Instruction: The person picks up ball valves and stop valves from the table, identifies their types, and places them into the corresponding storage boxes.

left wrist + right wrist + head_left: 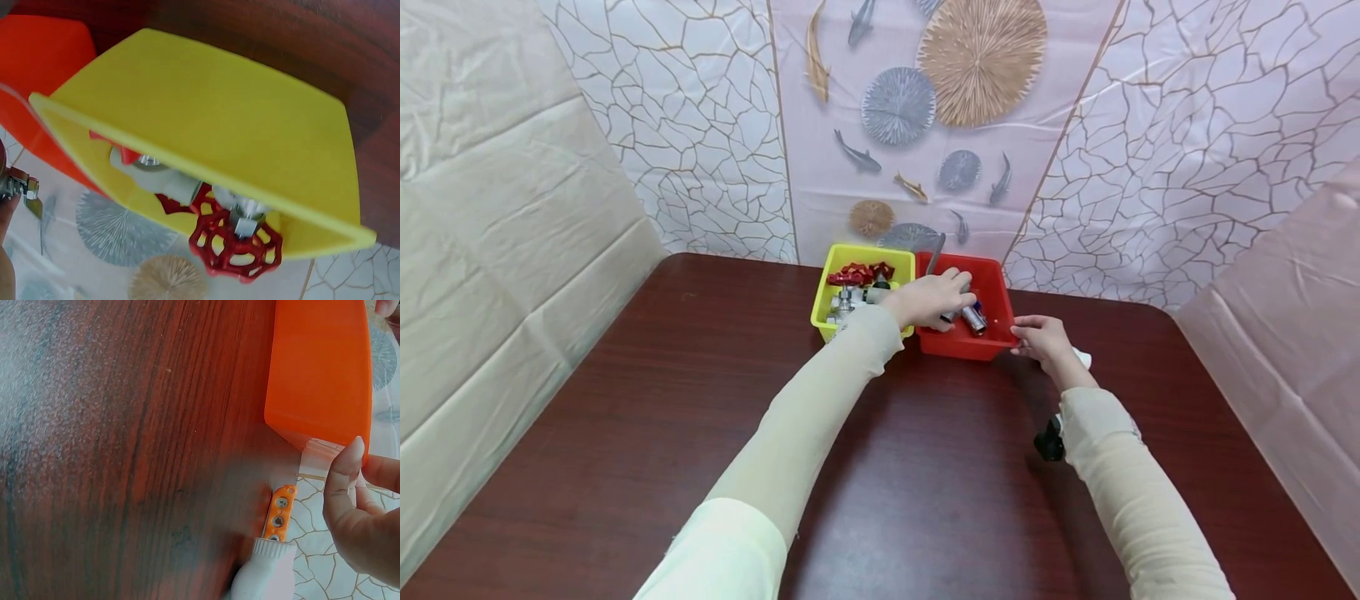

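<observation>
In the head view my left hand (928,298) is over the red bin (985,348), its fingers curled round a metal valve with a grey lever (936,253); the palm hides most of the valve. At the left edge of the left wrist view, part of the metal valve (19,185) shows beside a fingertip. My right hand (1043,337) pinches the red bin's near right corner between thumb and fingers, plain in the right wrist view on the orange-looking wall (319,369). Inside the bin lies a silver metal fitting (973,320).
A yellow bin (822,310) adjoins the red one on the left, holding valves with red handwheels (235,247). A white bottle-shaped object (265,575) with an orange strip (280,512) stands past my right hand. Patterned cloth (700,125) hangs behind the dark wooden table (700,392).
</observation>
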`<state>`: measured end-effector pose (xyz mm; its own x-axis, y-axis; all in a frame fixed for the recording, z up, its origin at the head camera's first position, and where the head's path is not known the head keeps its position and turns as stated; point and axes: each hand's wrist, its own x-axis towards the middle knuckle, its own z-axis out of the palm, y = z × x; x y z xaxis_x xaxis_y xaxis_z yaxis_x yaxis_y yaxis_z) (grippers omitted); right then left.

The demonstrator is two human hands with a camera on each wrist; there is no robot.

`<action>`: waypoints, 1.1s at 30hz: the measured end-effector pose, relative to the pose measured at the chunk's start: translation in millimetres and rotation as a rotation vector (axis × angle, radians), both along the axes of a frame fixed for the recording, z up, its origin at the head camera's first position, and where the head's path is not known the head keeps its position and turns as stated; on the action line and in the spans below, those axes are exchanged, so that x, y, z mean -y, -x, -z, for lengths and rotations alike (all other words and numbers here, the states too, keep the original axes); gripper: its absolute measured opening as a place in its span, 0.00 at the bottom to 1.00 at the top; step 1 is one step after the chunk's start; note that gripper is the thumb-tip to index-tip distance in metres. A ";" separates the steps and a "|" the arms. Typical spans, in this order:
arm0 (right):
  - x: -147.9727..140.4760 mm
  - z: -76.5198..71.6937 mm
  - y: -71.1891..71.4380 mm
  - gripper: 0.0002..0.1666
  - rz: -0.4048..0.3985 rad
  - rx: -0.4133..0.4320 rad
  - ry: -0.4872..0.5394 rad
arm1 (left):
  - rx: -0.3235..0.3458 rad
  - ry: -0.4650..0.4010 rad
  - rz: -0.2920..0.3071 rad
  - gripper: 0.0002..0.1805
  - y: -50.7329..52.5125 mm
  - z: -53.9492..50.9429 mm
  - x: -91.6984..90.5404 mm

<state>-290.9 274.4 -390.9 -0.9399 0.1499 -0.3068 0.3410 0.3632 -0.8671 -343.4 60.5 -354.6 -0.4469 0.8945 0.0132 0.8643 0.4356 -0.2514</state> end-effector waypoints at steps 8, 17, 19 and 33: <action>1.8 0.6 -0.8 0.25 0.013 0.001 0.022 | 0.041 -0.017 -0.089 0.25 -0.6 15.9 0.5; 1.6 -2.1 0.2 0.25 0.026 0.008 0.011 | 0.131 -0.071 -0.154 0.31 2.1 22.4 3.0; 1.1 -1.5 0.4 0.25 0.031 0.013 0.011 | 0.139 -0.087 -0.129 0.27 2.9 23.5 2.8; 1.1 -1.3 0.9 0.26 0.030 0.017 0.002 | 0.147 0.038 -0.122 0.23 13.7 27.9 -4.7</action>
<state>-291.7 273.3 -389.6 -0.9298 0.1768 -0.3228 0.3660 0.3507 -0.8620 -357.0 65.2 -382.5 -0.5463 0.8324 -0.0933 0.8346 0.5315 -0.1449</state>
